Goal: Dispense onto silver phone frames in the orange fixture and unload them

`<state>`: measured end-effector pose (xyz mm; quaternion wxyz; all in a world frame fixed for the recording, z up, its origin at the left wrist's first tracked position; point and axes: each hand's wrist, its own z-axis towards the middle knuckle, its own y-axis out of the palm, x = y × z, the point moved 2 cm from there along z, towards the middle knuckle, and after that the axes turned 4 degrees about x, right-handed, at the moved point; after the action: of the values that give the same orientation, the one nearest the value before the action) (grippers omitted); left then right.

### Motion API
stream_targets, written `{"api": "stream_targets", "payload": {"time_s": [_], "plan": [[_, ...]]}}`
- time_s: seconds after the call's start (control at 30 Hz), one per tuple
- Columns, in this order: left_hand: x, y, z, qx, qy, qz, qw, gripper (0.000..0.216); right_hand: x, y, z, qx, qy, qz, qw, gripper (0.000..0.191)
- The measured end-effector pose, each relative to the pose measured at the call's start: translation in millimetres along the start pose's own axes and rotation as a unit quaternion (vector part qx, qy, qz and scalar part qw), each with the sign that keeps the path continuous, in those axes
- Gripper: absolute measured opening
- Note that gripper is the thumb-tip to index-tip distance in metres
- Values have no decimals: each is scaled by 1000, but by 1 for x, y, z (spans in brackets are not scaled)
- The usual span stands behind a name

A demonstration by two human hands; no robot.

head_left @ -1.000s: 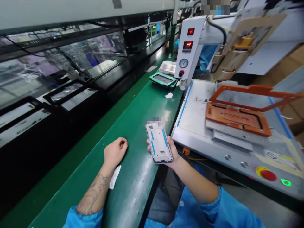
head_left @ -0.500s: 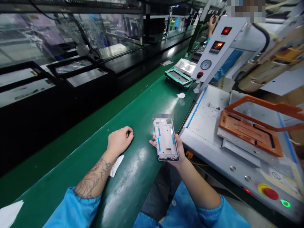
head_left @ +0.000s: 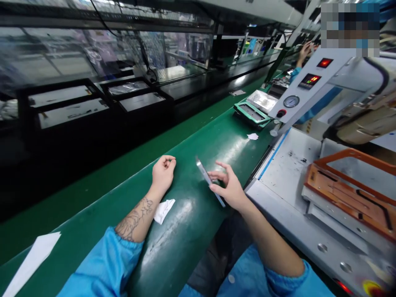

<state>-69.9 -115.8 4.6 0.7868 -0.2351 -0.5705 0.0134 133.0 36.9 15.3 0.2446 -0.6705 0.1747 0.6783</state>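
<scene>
My right hand (head_left: 229,187) holds a phone frame (head_left: 210,183), turned so that its thin edge faces me. The thumb presses the near side and some fingers reach behind it. To the left, my left hand (head_left: 163,171) is closed above the green bench mat (head_left: 188,231), fingers curled and thumb against them. What the left fingers hold, if anything, is hidden. A crumpled white paper (head_left: 163,210) lies beside the left wrist.
A press machine (head_left: 287,161) with an orange fixture (head_left: 346,194) stands at right. Farther up the bench are a green fixture (head_left: 252,114) and a paper scrap (head_left: 253,136). Black trays (head_left: 102,108) stand at back left. A co-worker's hand (head_left: 306,51) shows beyond the press.
My right hand has rotated the phone frame from its broad inner face to its edge. The left hand stays closed. The whole view has shifted, moving the surroundings right and slightly down.
</scene>
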Motion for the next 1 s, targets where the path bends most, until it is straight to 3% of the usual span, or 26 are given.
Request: {"api": "stream_targets", "payload": {"time_s": [0.03,0.1,0.2,0.3,0.5,0.73,1.0], "plan": [[0,-1,1,13,-3,-18,1000,24,-5,1,9,-2,-25,-107,994,91],[0,-3,1,32,-5,-48,998,23,-13,6,24,-8,-71,-303,950,92],[1,-4,-1,50,-10,-80,996,21,-16,10,30,-16,-113,-443,889,87],[2,-3,-3,51,-14,-100,994,18,-2,-1,13,-5,-121,-460,880,91],[2,-1,-4,35,-12,-110,993,14,35,-42,-35,95,-110,-416,898,91],[5,-3,-6,40,-10,-104,994,13,40,-35,-39,120,-115,-392,905,87],[4,-3,-7,56,-2,-108,993,13,39,-42,-43,101,-108,-377,914,89]]}}
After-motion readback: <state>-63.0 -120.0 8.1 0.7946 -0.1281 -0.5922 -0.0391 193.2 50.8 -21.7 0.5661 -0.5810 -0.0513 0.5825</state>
